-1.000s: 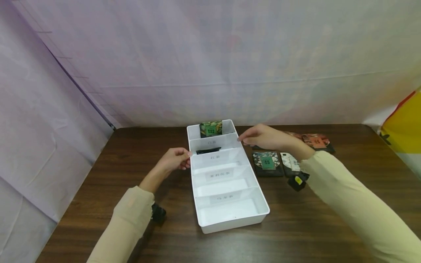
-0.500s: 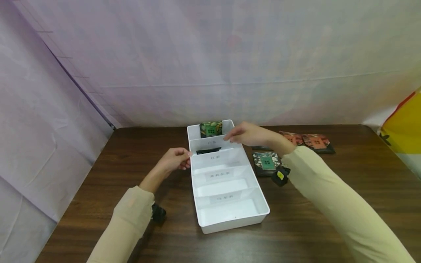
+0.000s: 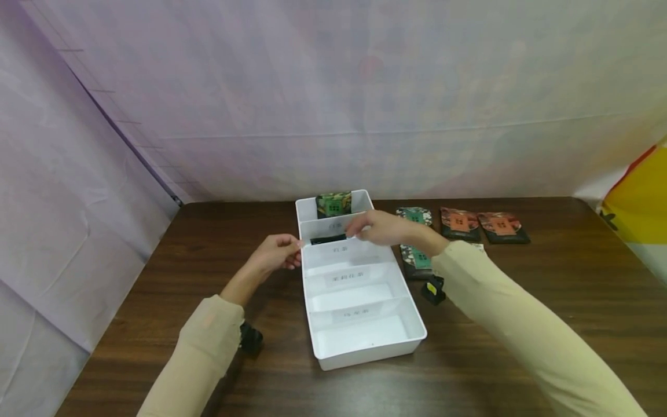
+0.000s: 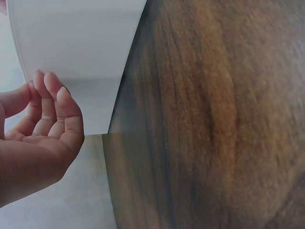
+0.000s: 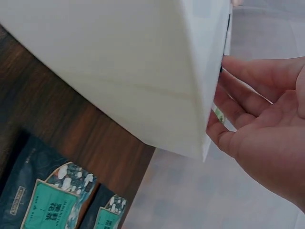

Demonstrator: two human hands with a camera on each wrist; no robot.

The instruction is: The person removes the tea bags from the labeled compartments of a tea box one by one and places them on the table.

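A long white divided box (image 3: pixel 371 351) with labelled dividers stands on the table. My left hand (image 3: pixel 278 253) pinches its left rim, beside the second compartment from the back; in the left wrist view, thumb and fingertips meet at the rim. My right hand (image 3: pixel 383 229) reaches over the right rim into that compartment. There, thumb and finger pinch the right end of a dark tea sachet (image 3: pixel 327 239), which shows mostly as a black edge. Its lower part is hidden behind the divider. A green tea sachet (image 3: pixel 334 204) stands upright in the rearmost compartment.
Two red-labelled sachets (image 3: pixel 460 225) lie right of the box. Nearer it are two green-labelled jasmine sachets (image 5: pixel 50 205), one partly under the right forearm, and a white sachet (image 3: pixel 478 247) mostly hidden by the sleeve. A white cloth (image 3: pixel 333 104) hangs behind the table.
My right hand has moved left from outside the right rim, across it and down to the dark sachet's end. My left hand and the box have stayed put.
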